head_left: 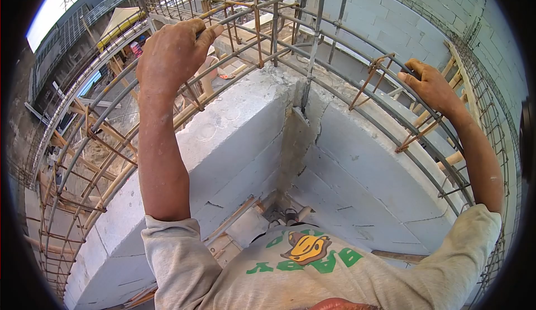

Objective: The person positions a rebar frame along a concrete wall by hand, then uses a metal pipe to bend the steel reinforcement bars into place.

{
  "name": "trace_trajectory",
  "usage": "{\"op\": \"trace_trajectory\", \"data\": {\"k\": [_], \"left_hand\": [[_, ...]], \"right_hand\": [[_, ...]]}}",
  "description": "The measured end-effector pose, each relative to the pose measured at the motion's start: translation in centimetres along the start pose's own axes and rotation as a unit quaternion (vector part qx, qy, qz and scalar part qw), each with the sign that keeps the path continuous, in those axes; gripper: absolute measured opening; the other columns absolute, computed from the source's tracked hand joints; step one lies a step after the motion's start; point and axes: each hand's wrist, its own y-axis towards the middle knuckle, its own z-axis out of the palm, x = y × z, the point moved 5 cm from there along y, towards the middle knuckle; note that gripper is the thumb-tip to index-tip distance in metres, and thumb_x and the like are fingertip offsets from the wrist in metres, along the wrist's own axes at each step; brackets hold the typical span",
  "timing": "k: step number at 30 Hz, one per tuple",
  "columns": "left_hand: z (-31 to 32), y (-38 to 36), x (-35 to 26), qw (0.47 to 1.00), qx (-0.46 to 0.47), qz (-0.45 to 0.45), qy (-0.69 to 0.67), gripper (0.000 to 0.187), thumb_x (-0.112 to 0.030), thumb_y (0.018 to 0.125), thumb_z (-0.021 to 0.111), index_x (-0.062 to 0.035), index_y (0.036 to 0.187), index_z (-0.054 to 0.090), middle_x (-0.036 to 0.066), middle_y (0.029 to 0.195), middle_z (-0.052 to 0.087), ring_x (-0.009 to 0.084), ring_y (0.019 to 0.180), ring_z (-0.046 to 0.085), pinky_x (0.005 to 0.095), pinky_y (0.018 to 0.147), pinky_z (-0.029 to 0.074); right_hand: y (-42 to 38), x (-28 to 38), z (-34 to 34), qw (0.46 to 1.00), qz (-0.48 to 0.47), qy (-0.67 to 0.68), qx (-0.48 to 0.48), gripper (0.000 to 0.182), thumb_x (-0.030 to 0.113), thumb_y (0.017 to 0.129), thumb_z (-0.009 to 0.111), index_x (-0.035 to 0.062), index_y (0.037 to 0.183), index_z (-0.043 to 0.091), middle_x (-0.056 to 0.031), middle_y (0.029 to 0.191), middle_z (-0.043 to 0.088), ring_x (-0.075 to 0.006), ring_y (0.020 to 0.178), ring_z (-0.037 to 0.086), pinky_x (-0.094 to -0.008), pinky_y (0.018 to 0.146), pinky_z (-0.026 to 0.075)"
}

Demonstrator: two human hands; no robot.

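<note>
Two rebar cages meet at the corner of a light grey block wall, lying along its top. My left hand is closed over the upper bar of the left rebar cage, with the thumb pointing toward the corner. On the other side, my right hand is wrapped round the upper bar of the right rebar cage. Square stirrups tie the long bars together. Both arms are stretched out wide, and the bars under my palms are partly hidden.
Vertical rebars rise from the corner. The left block wall and right block wall enclose me. Far below, boards lie near my feet. Another block wall stands behind, and a yellow-edged canopy is at upper left.
</note>
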Motion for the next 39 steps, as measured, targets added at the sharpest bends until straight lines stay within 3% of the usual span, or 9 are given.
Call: {"op": "trace_trajectory", "data": {"k": [3,27,39], "left_hand": [[-0.13,-0.18,-0.06,0.999,-0.040,0.030,0.001,0.047,-0.053,0.095,0.056,-0.0091,0.088,0.073,0.007,0.060,0.064,0.0178,0.054,0.062,0.0366,0.054,0.049],[0.06,-0.01,0.11,1.000,-0.025,0.018,-0.003,0.046,-0.053,0.094,0.056,-0.0101,0.090,0.074,0.007,0.062,0.066,0.0172,0.054,0.063,0.0362,0.055,0.050],[0.08,-0.05,0.12,0.998,-0.044,0.034,0.013,0.044,-0.051,0.094,0.058,-0.0102,0.082,0.070,0.006,0.057,0.061,0.0168,0.052,0.059,0.0366,0.053,0.047]], "right_hand": [[0.08,0.04,-0.03,1.000,0.004,-0.005,0.007,0.052,0.050,0.093,0.057,0.0009,0.108,0.065,-0.0204,0.093,0.066,-0.0284,0.088,0.064,-0.0406,0.080,0.049],[0.08,0.04,-0.06,1.000,0.004,-0.007,0.013,0.052,0.050,0.094,0.056,0.0010,0.109,0.064,-0.0202,0.094,0.066,-0.0285,0.091,0.064,-0.0418,0.082,0.049],[0.25,-0.20,-0.03,1.000,0.005,-0.003,0.026,0.053,0.052,0.094,0.056,0.0024,0.109,0.064,-0.0192,0.094,0.066,-0.0278,0.091,0.063,-0.0420,0.081,0.049]]}}
